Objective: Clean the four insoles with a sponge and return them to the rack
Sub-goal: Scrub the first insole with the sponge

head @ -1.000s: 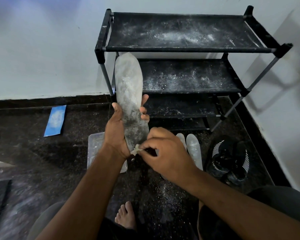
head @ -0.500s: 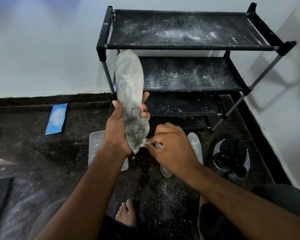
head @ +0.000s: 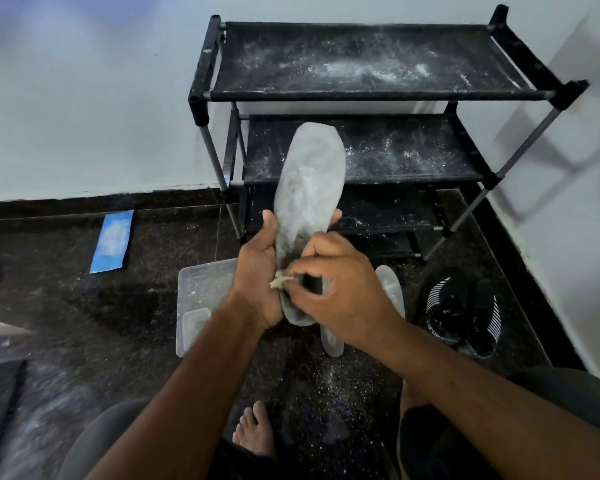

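A dusty grey insole stands nearly upright in front of the black rack, toe toward the rack's second shelf. The left hand grips its lower half, fingers curled round its edges. The right hand pinches a small pale sponge against the insole's heel. More insoles lie on the floor before the rack, beside black shoes and a clear plastic tub.
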